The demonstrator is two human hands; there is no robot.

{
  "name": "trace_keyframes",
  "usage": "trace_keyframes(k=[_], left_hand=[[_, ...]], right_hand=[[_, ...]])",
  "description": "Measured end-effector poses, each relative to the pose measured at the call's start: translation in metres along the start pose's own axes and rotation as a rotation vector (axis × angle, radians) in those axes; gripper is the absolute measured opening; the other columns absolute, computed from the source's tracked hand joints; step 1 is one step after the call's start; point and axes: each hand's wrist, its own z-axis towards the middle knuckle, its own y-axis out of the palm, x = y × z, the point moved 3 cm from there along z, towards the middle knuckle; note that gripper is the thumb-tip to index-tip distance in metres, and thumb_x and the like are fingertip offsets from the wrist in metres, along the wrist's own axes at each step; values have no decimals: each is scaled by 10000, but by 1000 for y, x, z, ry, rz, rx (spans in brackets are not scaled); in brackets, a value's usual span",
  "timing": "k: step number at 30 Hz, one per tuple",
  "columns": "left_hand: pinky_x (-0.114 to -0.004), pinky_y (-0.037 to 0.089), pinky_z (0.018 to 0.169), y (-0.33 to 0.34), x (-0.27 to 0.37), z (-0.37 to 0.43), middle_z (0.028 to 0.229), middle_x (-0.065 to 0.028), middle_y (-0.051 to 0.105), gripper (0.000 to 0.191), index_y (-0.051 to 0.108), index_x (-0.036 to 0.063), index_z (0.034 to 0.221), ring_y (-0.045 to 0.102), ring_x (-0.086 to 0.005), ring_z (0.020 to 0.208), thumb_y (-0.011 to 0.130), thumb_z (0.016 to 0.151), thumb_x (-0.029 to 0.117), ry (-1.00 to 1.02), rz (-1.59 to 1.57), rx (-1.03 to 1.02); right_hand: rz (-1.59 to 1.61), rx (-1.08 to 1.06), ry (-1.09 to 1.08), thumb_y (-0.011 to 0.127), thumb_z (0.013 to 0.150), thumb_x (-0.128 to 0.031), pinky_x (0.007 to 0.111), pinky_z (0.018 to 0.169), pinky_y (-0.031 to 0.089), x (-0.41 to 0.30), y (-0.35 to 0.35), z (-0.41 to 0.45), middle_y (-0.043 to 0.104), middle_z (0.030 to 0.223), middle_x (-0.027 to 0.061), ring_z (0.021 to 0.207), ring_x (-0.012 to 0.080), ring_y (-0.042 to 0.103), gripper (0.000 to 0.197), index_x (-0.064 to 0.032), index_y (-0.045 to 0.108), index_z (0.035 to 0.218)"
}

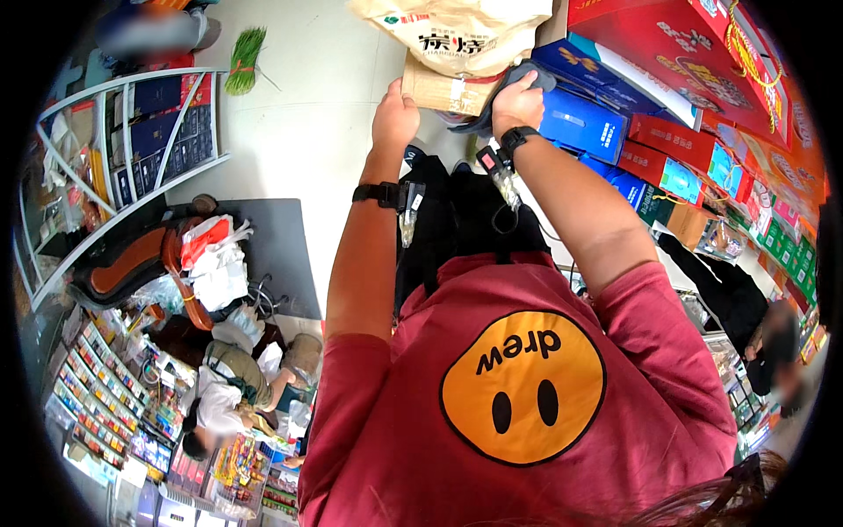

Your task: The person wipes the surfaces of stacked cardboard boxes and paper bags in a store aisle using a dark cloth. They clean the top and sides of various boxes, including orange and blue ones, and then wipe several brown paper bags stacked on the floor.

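In the head view, my left hand (395,117) grips the left end of a taped cardboard box (431,89). At the box's right side, my right hand (519,102) holds a dark grey cloth (544,78) against it; whether those fingers also touch the box is hidden. A large cream plastic bag (461,33) bearing printed writing lies on top of the box or just beyond it. More items show partly beneath the cloth, too covered to name. Both wrists wear black straps with small devices.
Blue boxes (583,125) and red gift cartons (685,59) are stacked at the right. A bundle of green stalks (242,69) lies on the pale floor. At left stand a metal rack (125,145) and a brown-black chair (132,260) with plastic bags. Other people are at lower left and right.
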Motion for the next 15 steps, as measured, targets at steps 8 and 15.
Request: trace_keyframes(k=[8, 15], left_hand=[[-474, 438, 969, 2, -8, 0, 1216, -239, 605, 461, 476, 83, 1337, 565, -411, 1137, 444, 960, 346, -11, -1, -33], [-499, 410, 997, 8, 12, 44, 1204, -279, 600, 723, 564, -12, 1241, 536, -449, 1163, 149, 984, 522, -230, 80, -27]], right_hand=[[-10, -46, 66, 277, 987, -526, 495, 901, 473, 0, 0, -4, 655, 1062, 282, 1011, 439, 625, 678, 45, 628, 1091], [-51, -13, -2, 261, 995, -514, 506, 860, 485, 5, 5, 0, 673, 987, 278, 943, 444, 642, 672, 38, 645, 993]])
